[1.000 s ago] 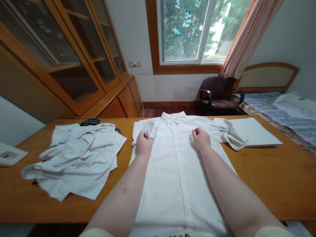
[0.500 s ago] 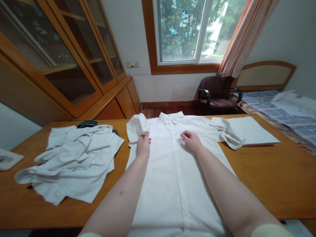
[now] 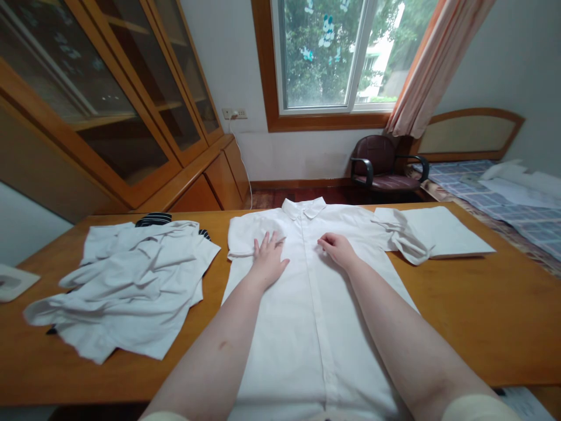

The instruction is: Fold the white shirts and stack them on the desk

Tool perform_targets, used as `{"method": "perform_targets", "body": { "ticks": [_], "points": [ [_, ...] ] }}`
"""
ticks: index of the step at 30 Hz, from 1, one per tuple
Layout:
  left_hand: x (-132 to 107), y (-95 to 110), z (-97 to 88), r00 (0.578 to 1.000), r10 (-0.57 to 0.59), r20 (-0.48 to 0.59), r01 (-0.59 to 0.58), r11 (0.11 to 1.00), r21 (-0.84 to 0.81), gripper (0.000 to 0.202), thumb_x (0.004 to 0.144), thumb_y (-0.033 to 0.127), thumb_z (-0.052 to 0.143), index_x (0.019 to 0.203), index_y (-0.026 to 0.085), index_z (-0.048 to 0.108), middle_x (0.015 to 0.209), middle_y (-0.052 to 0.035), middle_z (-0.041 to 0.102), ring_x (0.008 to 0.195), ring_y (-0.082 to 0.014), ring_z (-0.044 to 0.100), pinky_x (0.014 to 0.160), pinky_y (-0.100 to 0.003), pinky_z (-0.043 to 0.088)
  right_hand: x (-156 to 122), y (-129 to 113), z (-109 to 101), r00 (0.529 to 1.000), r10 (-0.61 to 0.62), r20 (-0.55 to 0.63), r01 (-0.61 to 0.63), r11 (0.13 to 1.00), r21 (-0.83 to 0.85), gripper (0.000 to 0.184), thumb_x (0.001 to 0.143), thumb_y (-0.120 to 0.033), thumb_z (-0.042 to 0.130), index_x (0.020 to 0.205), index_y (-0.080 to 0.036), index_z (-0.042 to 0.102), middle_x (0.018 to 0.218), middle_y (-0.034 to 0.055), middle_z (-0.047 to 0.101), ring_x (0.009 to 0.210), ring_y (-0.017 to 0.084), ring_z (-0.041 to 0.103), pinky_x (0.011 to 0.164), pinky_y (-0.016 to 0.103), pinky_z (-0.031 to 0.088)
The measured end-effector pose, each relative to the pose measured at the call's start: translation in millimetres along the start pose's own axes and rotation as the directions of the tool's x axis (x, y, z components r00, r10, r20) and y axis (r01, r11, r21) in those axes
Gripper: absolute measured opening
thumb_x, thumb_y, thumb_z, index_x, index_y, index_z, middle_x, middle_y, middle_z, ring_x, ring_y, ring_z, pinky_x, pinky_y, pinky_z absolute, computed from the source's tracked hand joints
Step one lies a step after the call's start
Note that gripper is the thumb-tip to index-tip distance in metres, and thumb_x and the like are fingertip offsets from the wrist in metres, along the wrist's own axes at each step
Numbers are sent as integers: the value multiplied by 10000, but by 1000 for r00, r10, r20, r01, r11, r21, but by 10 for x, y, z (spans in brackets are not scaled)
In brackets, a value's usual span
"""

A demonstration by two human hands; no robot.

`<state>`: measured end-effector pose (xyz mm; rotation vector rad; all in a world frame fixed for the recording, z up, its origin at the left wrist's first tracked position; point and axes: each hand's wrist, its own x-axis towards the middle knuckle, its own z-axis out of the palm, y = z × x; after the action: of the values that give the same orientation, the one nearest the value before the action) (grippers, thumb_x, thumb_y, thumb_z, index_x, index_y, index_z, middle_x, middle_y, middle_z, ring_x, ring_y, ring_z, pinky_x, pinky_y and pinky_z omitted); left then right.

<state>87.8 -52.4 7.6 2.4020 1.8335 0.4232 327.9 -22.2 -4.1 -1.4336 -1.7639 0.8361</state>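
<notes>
A white button-up shirt (image 3: 289, 327) lies front up on the table, collar at the far side and its button strip running down the middle. The sleeve on the left is folded inward over the chest. My left hand (image 3: 269, 260) rests flat on that folded sleeve with its fingers spread. Over the other half of the chest, near the button strip, my right hand (image 3: 337, 248) is loosely curled, with nothing visible in it. The sleeve on the right (image 3: 405, 237) stretches outward, crumpled, and its end lies against a white folded stack.
A rumpled pile of white clothes (image 3: 144, 280) with black striped cloth under it lies on the left of the wooden table (image 3: 473, 316). The flat white stack (image 3: 451, 231) sits at right. Beyond are a glass-door cabinet (image 3: 127, 88), an armchair (image 3: 381, 164) and a bed (image 3: 495, 193).
My left hand has let go of the sleeve edge, moved slightly right and opened flat on it. The sleeve, raised before, now lies folded on the chest. My right hand has barely moved.
</notes>
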Motion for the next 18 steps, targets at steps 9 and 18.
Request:
{"method": "perform_targets", "body": {
  "ticks": [9, 18],
  "points": [
    [65, -200, -28, 858, -375, -350, 155, 840, -520, 577, 787, 229, 505, 1349, 152, 397, 1246, -148, 488, 1097, -219, 544, 965, -341, 422, 10, 5, 3, 1000, 3, 0, -3, 1000, -17, 247, 787, -404, 506, 718, -189, 606, 601, -17, 591, 567, 128, 496, 567, 241, 347],
    [55, -235, -43, 751, -595, -287, 601, 795, -77, 781, 724, 256, 623, 1421, 138, 289, 1525, -244, 45, 1387, -410, 77, 1054, -599, 175, 14, -5, -1, 1000, 21, -4, -21, 999, -33, 244, 784, -404, 500, 723, -195, 611, 616, -12, 604, 578, 132, 502, 569, 243, 350]
  ]
}}
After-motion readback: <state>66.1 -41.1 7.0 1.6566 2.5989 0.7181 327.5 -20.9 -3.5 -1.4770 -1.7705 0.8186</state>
